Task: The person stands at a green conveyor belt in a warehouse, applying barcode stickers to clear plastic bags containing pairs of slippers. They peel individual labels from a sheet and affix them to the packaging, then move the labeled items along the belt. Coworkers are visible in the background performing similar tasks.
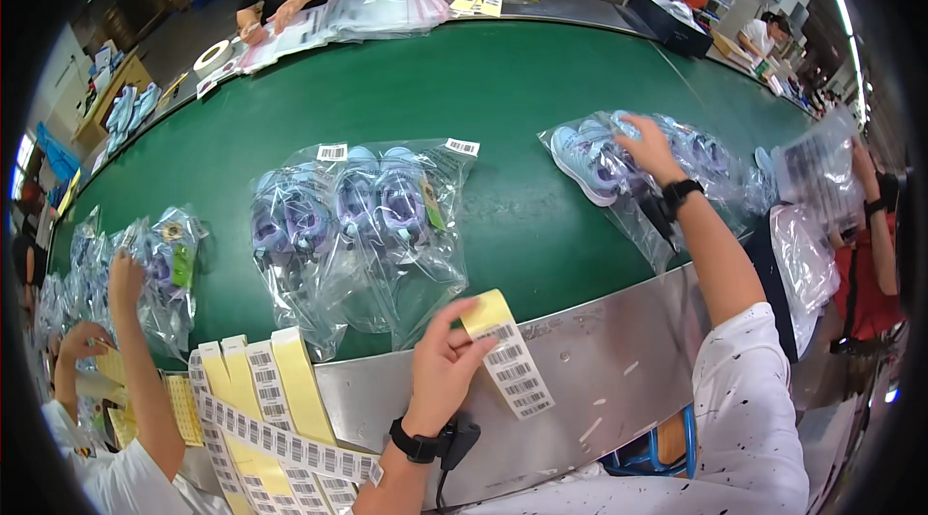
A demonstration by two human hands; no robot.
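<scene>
My left hand pinches a strip of white barcode labels with a yellow backing, held over the metal edge of the table. At the right, my right hand rests on a clear plastic bag of light blue and purple shoes, its fingers stretched and apart. Black bands circle both of my wrists. Between my hands and farther left lie bagged light blue shoes in two clear bags, each with a white barcode label near its top edge.
Label sheets hang over the metal edge at lower left. A person's hands touch more bagged shoes at far left. Across the green belt, another person handles flat plastic bags. At far right, someone lifts a clear bag.
</scene>
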